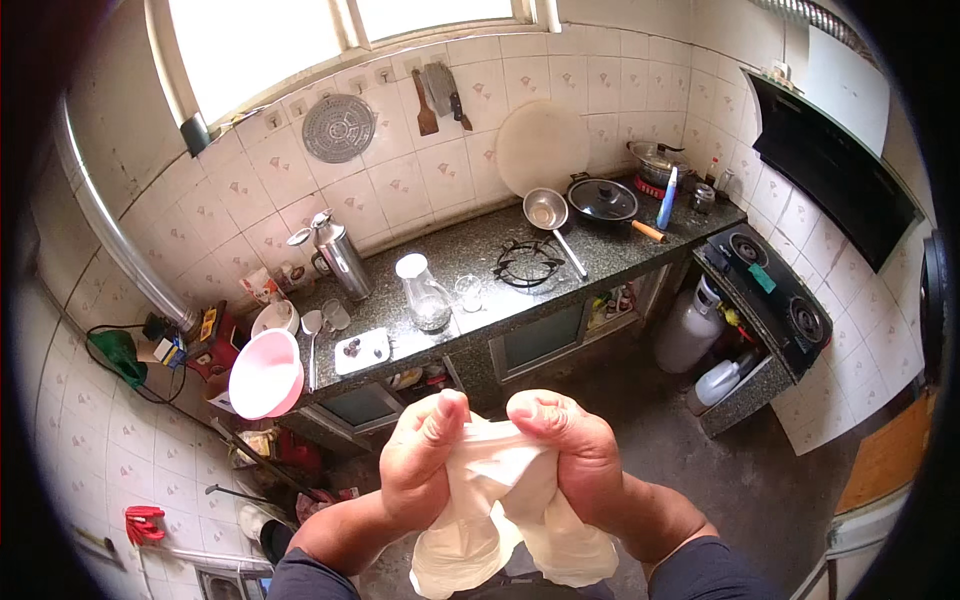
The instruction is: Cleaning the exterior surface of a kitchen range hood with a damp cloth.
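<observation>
Both of my hands are raised at chest height in front of me. My left hand [424, 457] pinches the left side of a white band on a cream-coloured fabric piece [499, 480], thumb on top. The right side of the same band is gripped by my right hand [577, 450]. Below the band the fabric hangs in two loose, puffy parts, one under each hand. Its exact kind cannot be told. The granite counter [465, 341] stands beyond my hands, apart from them.
On the counter are a pink basin [266, 375], a white tray [375, 365] with small dark items, a glass jug [425, 300], a steel flask [345, 259], a ladle [546, 210] and a lidded pan [602, 199]. A gas stove [772, 289] and gas cylinder [688, 337] stand right.
</observation>
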Available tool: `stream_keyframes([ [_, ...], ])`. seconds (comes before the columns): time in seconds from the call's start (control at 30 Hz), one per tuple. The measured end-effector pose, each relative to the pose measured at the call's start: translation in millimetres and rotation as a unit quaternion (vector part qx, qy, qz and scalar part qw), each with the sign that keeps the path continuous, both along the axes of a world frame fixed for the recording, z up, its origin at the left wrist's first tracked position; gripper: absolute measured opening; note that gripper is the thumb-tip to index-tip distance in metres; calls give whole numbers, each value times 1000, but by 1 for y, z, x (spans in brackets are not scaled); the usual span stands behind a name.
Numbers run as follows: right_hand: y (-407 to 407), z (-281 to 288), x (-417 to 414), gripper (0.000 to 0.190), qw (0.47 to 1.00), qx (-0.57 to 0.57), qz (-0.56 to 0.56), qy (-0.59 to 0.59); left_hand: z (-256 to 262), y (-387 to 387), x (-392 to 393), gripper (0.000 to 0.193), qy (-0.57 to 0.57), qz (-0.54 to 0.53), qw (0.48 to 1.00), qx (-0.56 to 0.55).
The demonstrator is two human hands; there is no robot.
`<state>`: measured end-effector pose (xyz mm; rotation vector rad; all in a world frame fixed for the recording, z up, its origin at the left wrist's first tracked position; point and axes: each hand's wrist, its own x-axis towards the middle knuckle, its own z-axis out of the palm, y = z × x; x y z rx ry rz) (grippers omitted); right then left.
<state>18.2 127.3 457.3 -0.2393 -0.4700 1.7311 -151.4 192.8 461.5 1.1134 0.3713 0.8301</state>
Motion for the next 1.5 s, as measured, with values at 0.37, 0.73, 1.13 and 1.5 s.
stream_keyframes([
  [0.37, 54, -64, 68, 27, 980, 65, -36, -186, -68, 55, 48, 32, 54, -39, 997, 39],
  [0.73, 85, -112, 147, 12, 839, 140, 12, -526, -115, 90, 47, 33, 192, -105, 973, 74],
  [1.13, 240, -120, 132, 22, 735, 224, 9, -640, -197, 177, 67, 27, -58, -106, 983, -136],
  [1.5, 459, -88, 187, 32, 721, 206, 31, -661, -192, 236, 39, 11, 135, 178, 974, 29],
])
